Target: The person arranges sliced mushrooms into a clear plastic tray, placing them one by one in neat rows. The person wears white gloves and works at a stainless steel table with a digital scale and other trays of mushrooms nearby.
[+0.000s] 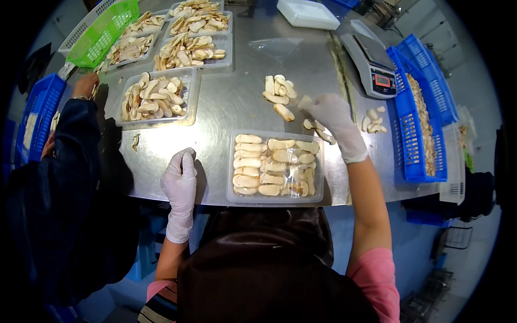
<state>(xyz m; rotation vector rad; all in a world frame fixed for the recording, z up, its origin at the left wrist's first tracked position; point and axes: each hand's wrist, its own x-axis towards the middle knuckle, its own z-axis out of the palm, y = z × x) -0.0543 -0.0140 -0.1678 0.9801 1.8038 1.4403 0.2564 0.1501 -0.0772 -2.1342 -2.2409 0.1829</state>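
Note:
In front of me a clear plastic tray [276,199] holds mushroom slices [247,162] laid in rows, with shiny clear film over part of them. My right hand [329,115], in a white glove, reaches over the table beyond the tray's right corner. Its fingertips are blurred, and I cannot tell whether they pinch a slice. Close to them lie a small pile of mushroom slices [279,89], a single slice [284,112] and a few darker-edged pieces [320,131]. Left of the tray my gloved left hand [180,173] is curled near the table edge, with nothing visible in it.
Trays of loose slices [153,99] stand at the left, near a green basket [103,34]. A co-worker's hand [85,85] is there. At right are a digital scale [371,66], mushroom bits [373,121] and a blue crate [412,141]. Stacked white trays [309,14] stand behind.

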